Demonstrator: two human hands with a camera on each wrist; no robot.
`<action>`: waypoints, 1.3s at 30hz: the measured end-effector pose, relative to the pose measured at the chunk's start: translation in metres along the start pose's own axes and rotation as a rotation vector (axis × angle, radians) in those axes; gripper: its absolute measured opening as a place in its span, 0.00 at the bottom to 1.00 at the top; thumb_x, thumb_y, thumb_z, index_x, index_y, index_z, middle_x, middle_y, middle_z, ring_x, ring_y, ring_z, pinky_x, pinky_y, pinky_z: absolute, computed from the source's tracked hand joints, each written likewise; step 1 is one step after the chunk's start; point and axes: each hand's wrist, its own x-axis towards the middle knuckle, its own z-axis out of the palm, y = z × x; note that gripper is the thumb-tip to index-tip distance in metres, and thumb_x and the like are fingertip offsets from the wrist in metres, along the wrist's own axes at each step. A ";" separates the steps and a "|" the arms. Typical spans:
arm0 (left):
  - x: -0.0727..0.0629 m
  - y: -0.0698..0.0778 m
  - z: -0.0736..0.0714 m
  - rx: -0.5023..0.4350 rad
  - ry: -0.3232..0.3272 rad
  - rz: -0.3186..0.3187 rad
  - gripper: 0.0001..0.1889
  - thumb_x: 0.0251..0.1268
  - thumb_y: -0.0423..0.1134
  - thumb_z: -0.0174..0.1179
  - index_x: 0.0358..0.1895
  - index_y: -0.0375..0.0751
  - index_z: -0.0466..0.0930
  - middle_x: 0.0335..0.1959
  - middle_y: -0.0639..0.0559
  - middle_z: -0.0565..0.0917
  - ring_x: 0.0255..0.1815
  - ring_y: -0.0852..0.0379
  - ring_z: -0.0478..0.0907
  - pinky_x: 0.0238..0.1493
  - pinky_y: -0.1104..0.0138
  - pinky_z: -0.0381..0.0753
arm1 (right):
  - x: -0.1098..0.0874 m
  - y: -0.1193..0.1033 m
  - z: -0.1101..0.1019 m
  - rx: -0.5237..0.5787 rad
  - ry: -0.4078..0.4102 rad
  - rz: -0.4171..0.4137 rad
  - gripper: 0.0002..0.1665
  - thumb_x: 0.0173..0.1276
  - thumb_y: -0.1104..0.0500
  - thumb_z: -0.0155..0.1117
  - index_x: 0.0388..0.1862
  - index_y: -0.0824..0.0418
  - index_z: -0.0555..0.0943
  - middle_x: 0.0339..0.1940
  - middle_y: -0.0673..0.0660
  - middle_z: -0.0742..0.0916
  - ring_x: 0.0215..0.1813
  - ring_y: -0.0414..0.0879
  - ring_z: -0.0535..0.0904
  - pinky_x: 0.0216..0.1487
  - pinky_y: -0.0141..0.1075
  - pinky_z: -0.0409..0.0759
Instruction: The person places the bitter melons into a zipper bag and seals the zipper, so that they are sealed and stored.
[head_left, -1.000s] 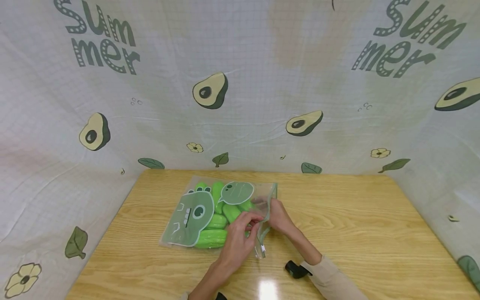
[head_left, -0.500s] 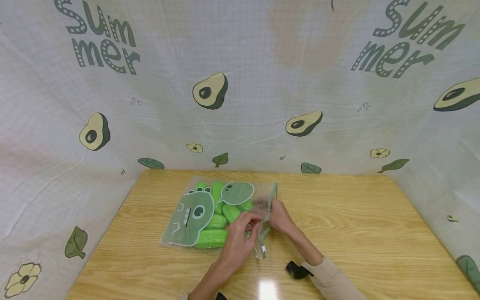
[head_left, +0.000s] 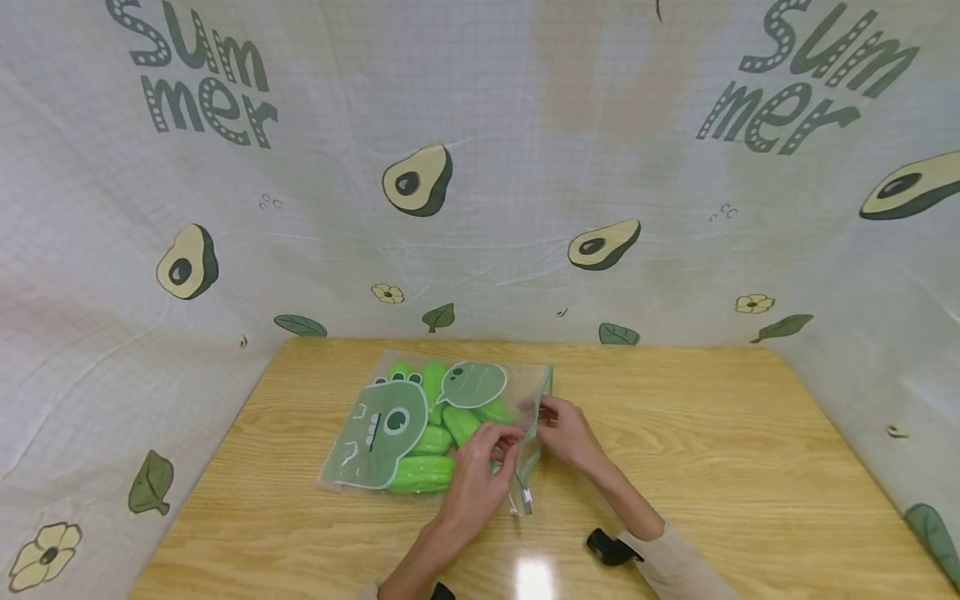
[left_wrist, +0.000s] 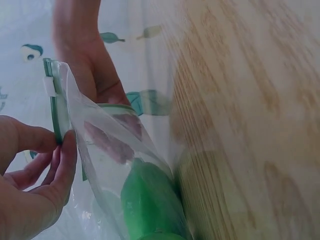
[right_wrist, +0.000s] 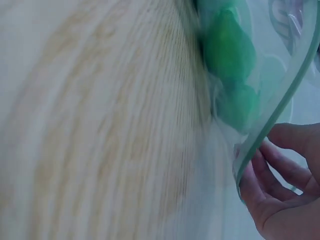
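A clear zipper bag (head_left: 408, 437) with a green cartoon monster print lies on the table, its green-edged mouth facing right. Several bright green ridged objects shaped like vegetables (head_left: 422, 473) fill it; one such green object (left_wrist: 152, 202) shows through the plastic in the left wrist view. My left hand (head_left: 480, 475) pinches the near part of the bag's mouth between thumb and fingers, close to the white slider (left_wrist: 49, 86). At the mouth's far part is my right hand (head_left: 573, 433), its fingers loosely bent and fingertips just inside the opening. Nothing shows in its grasp (right_wrist: 285, 175).
The wooden table (head_left: 697, 450) extends to the right of the bag and in front of it. A printed cloth (head_left: 510, 208) hangs behind the table and along both sides. Black wrist cameras sit at the sleeves, such as the right wrist camera (head_left: 609, 547).
My right hand has drawn back to the right, so more of its fingers show outside the bag's mouth. My left hand keeps its pinch on the bag's edge.
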 end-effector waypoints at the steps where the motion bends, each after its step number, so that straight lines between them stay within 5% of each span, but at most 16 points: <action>1: 0.000 0.000 0.001 0.002 -0.001 -0.003 0.10 0.64 0.19 0.61 0.46 0.31 0.84 0.40 0.46 0.83 0.39 0.56 0.82 0.43 0.71 0.87 | -0.001 0.000 -0.002 -0.006 0.008 0.005 0.14 0.66 0.75 0.63 0.50 0.73 0.84 0.48 0.67 0.88 0.50 0.60 0.86 0.52 0.45 0.87; 22: -0.010 0.003 0.023 0.139 -0.074 0.001 0.07 0.65 0.23 0.64 0.44 0.30 0.84 0.35 0.49 0.84 0.36 0.62 0.80 0.39 0.73 0.84 | -0.033 0.002 -0.030 -0.146 0.110 0.055 0.04 0.72 0.62 0.69 0.41 0.63 0.85 0.36 0.51 0.88 0.42 0.44 0.85 0.47 0.35 0.86; 31: -0.025 0.004 0.022 0.151 -0.104 -0.005 0.03 0.66 0.26 0.64 0.39 0.35 0.84 0.32 0.54 0.83 0.32 0.67 0.76 0.34 0.75 0.81 | -0.048 0.000 -0.036 -0.181 0.095 -0.010 0.06 0.73 0.61 0.68 0.38 0.64 0.83 0.31 0.48 0.85 0.36 0.40 0.82 0.40 0.32 0.85; 39: -0.036 0.008 0.018 0.162 -0.128 -0.087 0.04 0.66 0.32 0.67 0.33 0.39 0.84 0.24 0.60 0.81 0.23 0.72 0.70 0.26 0.76 0.76 | -0.063 -0.002 -0.034 -0.231 0.077 -0.128 0.06 0.68 0.70 0.69 0.36 0.61 0.83 0.30 0.48 0.85 0.33 0.39 0.81 0.35 0.31 0.84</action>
